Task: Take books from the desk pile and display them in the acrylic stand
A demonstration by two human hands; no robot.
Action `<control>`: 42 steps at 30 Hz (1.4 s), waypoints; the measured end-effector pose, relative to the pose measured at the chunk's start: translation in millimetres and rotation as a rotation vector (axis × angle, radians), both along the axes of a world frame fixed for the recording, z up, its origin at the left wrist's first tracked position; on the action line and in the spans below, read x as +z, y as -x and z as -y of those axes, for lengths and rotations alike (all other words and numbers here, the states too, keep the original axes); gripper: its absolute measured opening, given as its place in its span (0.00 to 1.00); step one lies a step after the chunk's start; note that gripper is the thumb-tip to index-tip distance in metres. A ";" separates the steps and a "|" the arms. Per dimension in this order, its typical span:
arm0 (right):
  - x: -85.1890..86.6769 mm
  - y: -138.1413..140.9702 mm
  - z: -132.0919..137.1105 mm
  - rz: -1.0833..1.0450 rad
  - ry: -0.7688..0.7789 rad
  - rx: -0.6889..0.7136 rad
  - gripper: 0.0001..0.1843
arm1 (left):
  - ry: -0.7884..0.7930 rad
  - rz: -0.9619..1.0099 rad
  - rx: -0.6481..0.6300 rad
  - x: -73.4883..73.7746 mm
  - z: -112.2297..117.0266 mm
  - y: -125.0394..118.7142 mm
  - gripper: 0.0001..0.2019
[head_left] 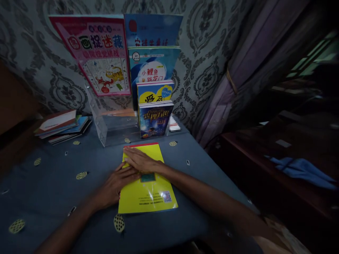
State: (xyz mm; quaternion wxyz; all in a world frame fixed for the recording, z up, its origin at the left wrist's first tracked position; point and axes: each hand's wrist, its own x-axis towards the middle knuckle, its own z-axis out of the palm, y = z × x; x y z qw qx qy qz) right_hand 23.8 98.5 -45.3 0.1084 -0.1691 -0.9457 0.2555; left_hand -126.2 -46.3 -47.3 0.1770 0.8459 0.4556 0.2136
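Observation:
A yellow book (148, 199) with a red edge at its far end lies flat on the table, a small QR code near its close right corner. My right hand (141, 160) rests across the upper part of its cover, fingers stretched out flat to the left. Below it, my left hand (118, 183) lies over the book's left edge with its fingers extended onto the cover. Both hands press on the book without wrapping round it. Part of a dark green box on the cover shows beside the left fingertips.
Behind the book stands a clear acrylic rack (103, 128) holding a pink picture book (103, 56) and several blue books, a dark blue book (155, 120) frontmost. A pile of books (62, 125) lies at the left. A purple curtain (225, 91) hangs beyond the patterned tablecloth's (87, 194) right edge.

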 end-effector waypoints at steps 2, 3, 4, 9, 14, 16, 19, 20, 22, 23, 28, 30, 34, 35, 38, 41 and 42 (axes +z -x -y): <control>-5.7 -10.2 -13.9 0.024 -0.057 -0.114 0.32 | 0.001 0.015 -0.004 -4.9 -1.2 2.8 0.26; -7.8 -18.4 -19.5 0.037 -0.077 -0.168 0.33 | 0.002 0.016 -0.003 -6.9 -1.7 3.9 0.26; -9.5 -27.7 -23.3 0.049 -0.092 -0.217 0.33 | 0.005 0.015 -0.003 -8.4 -2.0 4.7 0.26; -14.8 -74.4 -1.7 0.032 -0.132 -0.292 0.35 | 0.022 0.006 0.008 -10.6 -2.2 5.7 0.25; -10.8 -111.7 64.9 0.026 -0.061 -0.090 0.38 | -0.012 0.016 0.011 -16.0 -1.9 6.8 0.25; -3.5 -126.2 86.1 0.026 0.009 -0.042 0.40 | -0.002 0.012 0.007 -16.1 -2.2 7.1 0.26; 11.1 -149.2 103.3 -0.002 0.136 0.037 0.48 | 0.034 0.023 0.016 -11.9 -3.0 6.6 0.26; 15.2 -157.0 105.7 -0.015 0.172 0.061 0.50 | 0.046 0.035 0.023 -9.8 -3.2 6.4 0.26; 19.7 -172.5 106.9 -0.036 0.207 0.091 0.52 | 0.066 0.076 0.044 -5.3 -3.5 6.4 0.24; 19.2 -179.6 105.9 -0.047 0.200 0.088 0.52 | 0.074 0.106 0.051 -2.9 -3.5 6.7 0.23; -4.3 -195.9 80.7 -0.343 -0.009 -0.090 0.34 | 0.042 0.386 0.098 17.6 -4.5 8.9 0.18; -12.8 -190.5 63.6 -0.461 -0.069 -0.141 0.31 | 0.053 0.511 0.110 31.7 -3.6 7.5 0.19; -15.1 -168.1 35.7 -0.582 -0.018 -0.175 0.25 | 0.246 0.696 0.182 58.1 0.7 1.2 0.23; -13.1 -161.7 31.0 -0.588 0.022 -0.184 0.24 | 0.265 0.727 0.212 61.9 1.0 0.4 0.24; -0.4 -141.7 21.0 -0.563 0.094 -0.241 0.21 | 0.178 0.786 0.275 67.0 -1.8 2.3 0.24; 28.0 -119.7 14.8 -0.542 0.056 -0.307 0.19 | 0.115 0.899 0.369 72.4 -8.5 9.4 0.23; 41.5 -111.7 13.2 -0.527 0.057 -0.314 0.19 | 0.104 0.960 0.406 77.0 -11.1 12.5 0.23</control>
